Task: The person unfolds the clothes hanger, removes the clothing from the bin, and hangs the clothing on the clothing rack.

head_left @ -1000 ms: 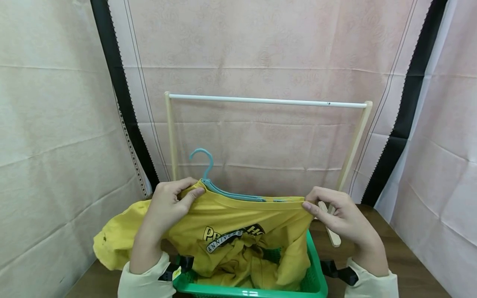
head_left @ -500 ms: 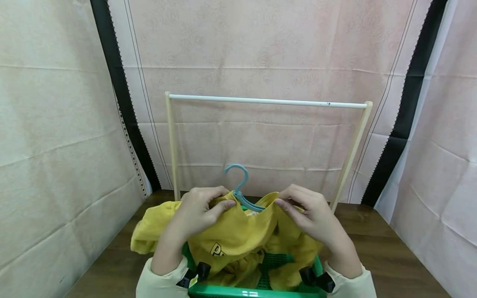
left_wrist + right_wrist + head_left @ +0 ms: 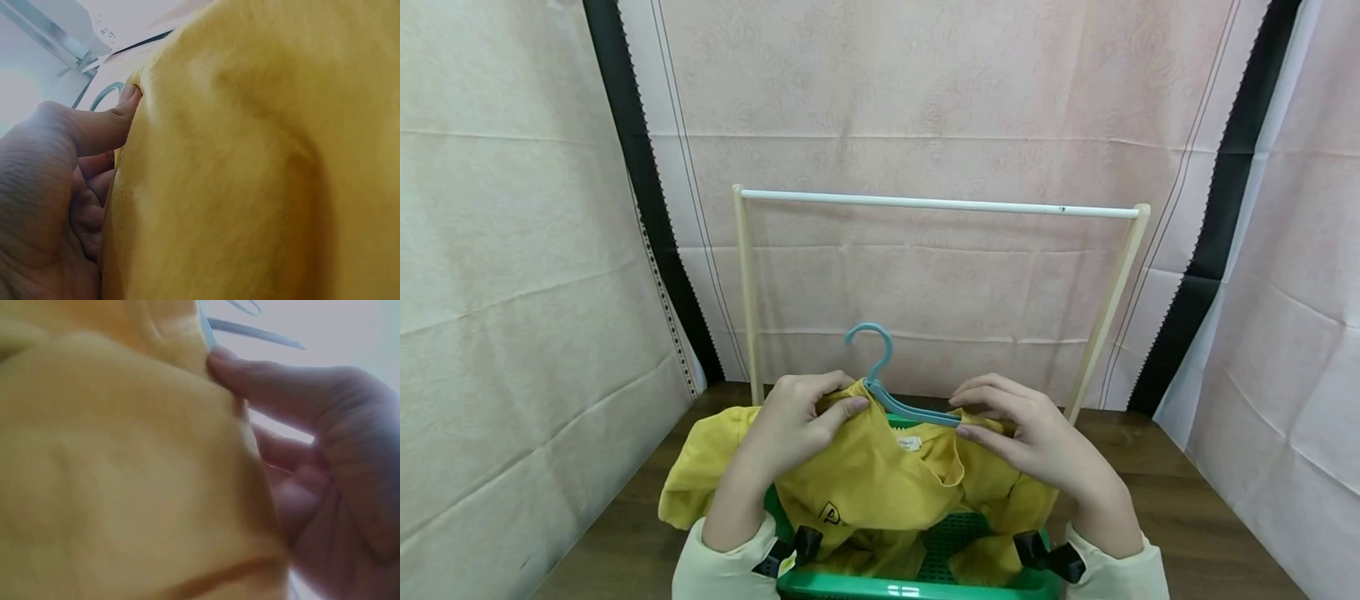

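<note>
A yellow T-shirt (image 3: 880, 479) with a printed letter on its front hangs bunched between both hands. Its neckline droops in the middle, baring a white label (image 3: 910, 443) inside. A light blue hanger (image 3: 917, 412) sticks out of the neck opening, hook upright and pointing left. My left hand (image 3: 805, 429) pinches the shirt's neck edge by the hanger's left arm, thumb in front. On the other side my right hand (image 3: 1022, 421) pinches the hanger's right arm together with the shirt edge. In the right wrist view the thumb (image 3: 275, 381) lies at the cloth's edge; the hanger's ends are hidden.
Beneath the shirt stands a green basket (image 3: 917, 590), with the shirt's lower part lying in it. Behind it rises a rack with a white top bar (image 3: 925, 202) and cream posts (image 3: 1105, 317). Brown wooden tabletop (image 3: 1180, 517) extends on both sides; pale cloth walls surround it.
Both hands came inward and the stretched neckline went slack. The hanger moved right and slightly down, then a little up. The right hand shifted from the shirt edge onto the hanger's arm.
</note>
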Demonstrator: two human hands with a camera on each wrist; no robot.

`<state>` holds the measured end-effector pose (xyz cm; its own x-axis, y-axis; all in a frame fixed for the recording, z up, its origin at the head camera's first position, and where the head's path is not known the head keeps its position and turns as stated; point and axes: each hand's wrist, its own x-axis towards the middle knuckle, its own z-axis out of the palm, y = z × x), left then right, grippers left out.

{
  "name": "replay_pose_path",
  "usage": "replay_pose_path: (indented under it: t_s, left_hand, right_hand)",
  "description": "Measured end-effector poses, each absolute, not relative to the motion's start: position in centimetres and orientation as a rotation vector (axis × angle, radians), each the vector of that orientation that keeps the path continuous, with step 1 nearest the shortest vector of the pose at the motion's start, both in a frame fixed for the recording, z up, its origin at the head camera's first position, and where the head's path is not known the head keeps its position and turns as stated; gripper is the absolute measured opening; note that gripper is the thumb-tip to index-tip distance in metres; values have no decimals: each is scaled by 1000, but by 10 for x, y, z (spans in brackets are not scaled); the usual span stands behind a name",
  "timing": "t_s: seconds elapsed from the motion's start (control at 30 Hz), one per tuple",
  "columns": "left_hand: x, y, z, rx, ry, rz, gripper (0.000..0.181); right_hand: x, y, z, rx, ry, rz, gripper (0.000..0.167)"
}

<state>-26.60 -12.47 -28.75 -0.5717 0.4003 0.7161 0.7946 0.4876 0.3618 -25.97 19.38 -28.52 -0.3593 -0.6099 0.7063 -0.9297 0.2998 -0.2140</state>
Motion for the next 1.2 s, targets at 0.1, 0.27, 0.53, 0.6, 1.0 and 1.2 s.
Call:
replay_pose_path:
  t_s: [0.1,0.27,0.53,0.6,1.0,1.2]
  left_hand:
    - [-265,-126,-287,-970,-2184,-946,10]
    - [-264,-128,-285,-950,-2184,-960,10]
    - [-268,-131,-287,-946,-2161,-957,9]
    - [-269,-132,-288,-943,-2148,-955,8]
    - [-269,-128,-287,-956,-2163,-940,9]
    - [-268,-123,-288,-968,-2161,-934,9]
  right_hand:
    - [-260,200,-285,1318,-2123,852,40]
    - [-256,212,-283,1210,-2225,812,36]
    - [-251,227,-282,1132,-2288,764,27]
    - [-251,228,-282,1121,-2328,806,22]
    - [-255,224,-284,1229,-2283,860,19]
    - [-257,221,-285,1253,-2159,825,24]
